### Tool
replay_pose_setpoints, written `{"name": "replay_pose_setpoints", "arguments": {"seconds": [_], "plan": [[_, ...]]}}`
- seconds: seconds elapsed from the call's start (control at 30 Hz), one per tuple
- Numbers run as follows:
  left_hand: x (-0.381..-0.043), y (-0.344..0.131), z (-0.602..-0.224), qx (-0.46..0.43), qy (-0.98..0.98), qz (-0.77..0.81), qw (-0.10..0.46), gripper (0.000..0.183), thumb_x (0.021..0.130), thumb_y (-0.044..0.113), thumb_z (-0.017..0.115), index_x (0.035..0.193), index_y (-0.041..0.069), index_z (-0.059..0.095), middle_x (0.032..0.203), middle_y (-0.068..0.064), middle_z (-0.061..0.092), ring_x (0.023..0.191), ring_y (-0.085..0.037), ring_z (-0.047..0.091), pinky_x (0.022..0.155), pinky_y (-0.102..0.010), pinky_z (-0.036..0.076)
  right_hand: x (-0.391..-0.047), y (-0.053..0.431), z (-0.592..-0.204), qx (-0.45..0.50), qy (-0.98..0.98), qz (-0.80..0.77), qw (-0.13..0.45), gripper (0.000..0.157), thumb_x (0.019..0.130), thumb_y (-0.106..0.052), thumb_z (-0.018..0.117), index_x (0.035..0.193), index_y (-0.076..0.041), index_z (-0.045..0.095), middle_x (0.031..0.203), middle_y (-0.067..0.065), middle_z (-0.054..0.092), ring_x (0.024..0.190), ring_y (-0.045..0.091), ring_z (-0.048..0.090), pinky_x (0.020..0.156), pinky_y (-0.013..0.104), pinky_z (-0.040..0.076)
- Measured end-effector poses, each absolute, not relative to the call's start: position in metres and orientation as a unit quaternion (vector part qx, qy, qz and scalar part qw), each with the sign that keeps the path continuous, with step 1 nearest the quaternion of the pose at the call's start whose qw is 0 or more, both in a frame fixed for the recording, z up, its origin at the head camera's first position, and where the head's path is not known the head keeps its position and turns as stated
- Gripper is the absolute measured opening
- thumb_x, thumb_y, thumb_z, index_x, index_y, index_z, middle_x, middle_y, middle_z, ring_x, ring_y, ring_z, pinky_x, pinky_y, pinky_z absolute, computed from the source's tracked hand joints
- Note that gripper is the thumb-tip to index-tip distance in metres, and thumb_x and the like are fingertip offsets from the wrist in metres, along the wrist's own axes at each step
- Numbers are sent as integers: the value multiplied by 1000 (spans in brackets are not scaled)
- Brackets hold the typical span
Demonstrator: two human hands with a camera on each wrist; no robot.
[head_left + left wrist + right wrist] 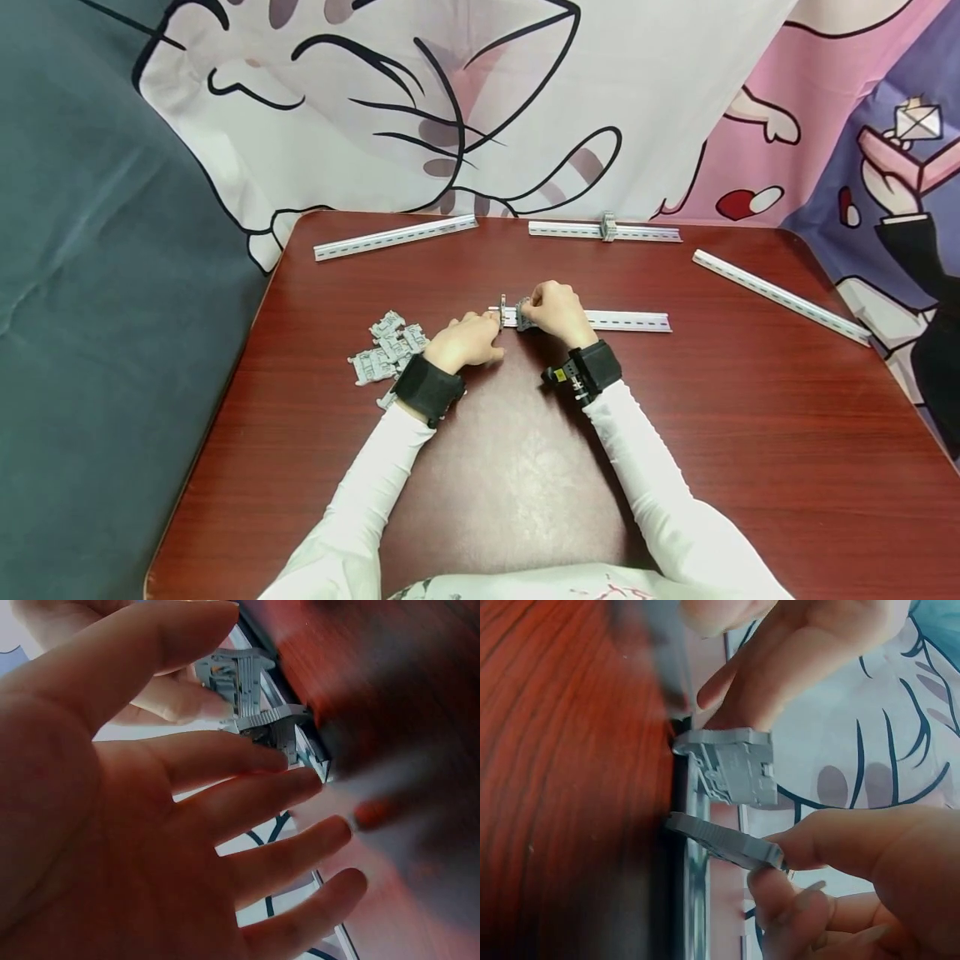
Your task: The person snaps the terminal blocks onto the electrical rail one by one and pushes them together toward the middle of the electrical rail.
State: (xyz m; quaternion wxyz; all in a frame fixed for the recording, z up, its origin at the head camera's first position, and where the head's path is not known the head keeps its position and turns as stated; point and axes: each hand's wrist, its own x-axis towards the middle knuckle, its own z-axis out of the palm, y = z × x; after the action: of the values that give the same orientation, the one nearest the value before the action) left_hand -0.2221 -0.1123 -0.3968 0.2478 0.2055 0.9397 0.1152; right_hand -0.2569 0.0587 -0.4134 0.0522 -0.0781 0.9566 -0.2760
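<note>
A slotted metal DIN rail (630, 321) lies across the middle of the table. One grey terminal block (739, 769) stands upright at the rail's left end. My left hand (467, 340) is beside this block, its fingers extended and fingertips touching it. Between thumb and fingers, my right hand (558, 312) pinches a second grey terminal block (727, 844). That block sits tilted at the rail, a small gap to the right of the first. Whether its foot is clipped on, I cannot tell.
Several loose grey terminal blocks (387, 348) lie left of my left hand, partly hidden by its wrist. Along the back are a bare rail (397, 237) and a rail (555, 229) carrying a block (608, 227). Another rail (780, 296) lies slanted at the right.
</note>
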Motion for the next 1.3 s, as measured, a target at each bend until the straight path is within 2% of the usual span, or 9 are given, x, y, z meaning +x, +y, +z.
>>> {"name": "replay_pose_setpoints", "arguments": {"seconds": [0.13, 0.3, 0.63, 0.8, 0.93, 1.1, 1.17, 1.3], "plan": [[-222, -111, -399, 194, 938, 113, 265, 61, 95, 30, 58, 145, 1, 40, 153, -18, 36, 138, -37, 35, 109, -51, 33, -256, 54, -414, -77, 958, -272, 44, 16, 82, -18, 63, 72, -7, 67, 74, 6, 66, 64, 19, 57, 61, 31, 45], [-220, -109, -400, 172, 939, 106, 280, 70, 95, 31, 57, 151, 0, 29, 160, -17, 22, 148, -39, 15, 116, -55, 24, -256, 50, -416, -72, 958, -275, 26, 13, 79, -15, 63, 69, -6, 65, 69, 4, 63, 62, 19, 56, 60, 30, 45], [-219, -101, -399, 163, 945, 89, 269, 70, 97, 32, 56, 151, -2, 27, 160, -17, 20, 148, -42, 14, 115, -56, 25, -260, 45, -420, -51, 955, -292, 18, 15, 78, -15, 64, 65, -8, 60, 65, 2, 58, 64, 21, 56, 60, 32, 46], [-218, -100, -401, 156, 943, 81, 283, 73, 98, 32, 54, 152, -2, 20, 161, -17, 17, 149, -40, 12, 115, -55, 25, -262, 43, -422, -63, 953, -291, 49, 24, 81, -13, 61, 59, -10, 54, 59, -2, 50, 60, 17, 50, 57, 26, 39], [-218, -99, -404, 152, 941, 83, 292, 75, 97, 32, 55, 153, -2, 17, 162, -16, 16, 149, -40, 11, 115, -56, 25, -264, 41, -418, -57, 957, -274, 76, 30, 81, -13, 61, 54, -12, 49, 55, -3, 45, 59, 18, 46, 55, 26, 35], [-218, -100, -403, 145, 943, 81, 289, 76, 97, 32, 56, 153, -2, 17, 162, -16, 15, 149, -40, 10, 115, -55, 25, -273, 31, -411, -34, 968, -224, 108, 22, 82, -19, 63, 64, -8, 58, 71, 5, 56, 70, 24, 53, 67, 36, 48], [-218, -102, -402, 144, 943, 81, 288, 77, 97, 32, 55, 153, -2, 16, 162, -16, 15, 149, -40, 10, 115, -55, 26, -276, 27, -408, -26, 969, -213, 121, 20, 83, -21, 64, 70, -7, 60, 80, 9, 60, 75, 26, 55, 73, 40, 50], [-216, -103, -402, 142, 943, 83, 288, 77, 97, 33, 55, 153, -3, 16, 162, -16, 15, 149, -40, 10, 114, -55, 26, -276, 27, -405, -28, 968, -207, 139, 20, 84, -23, 63, 73, -6, 61, 86, 13, 64, 77, 25, 56, 75, 41, 51]]}}
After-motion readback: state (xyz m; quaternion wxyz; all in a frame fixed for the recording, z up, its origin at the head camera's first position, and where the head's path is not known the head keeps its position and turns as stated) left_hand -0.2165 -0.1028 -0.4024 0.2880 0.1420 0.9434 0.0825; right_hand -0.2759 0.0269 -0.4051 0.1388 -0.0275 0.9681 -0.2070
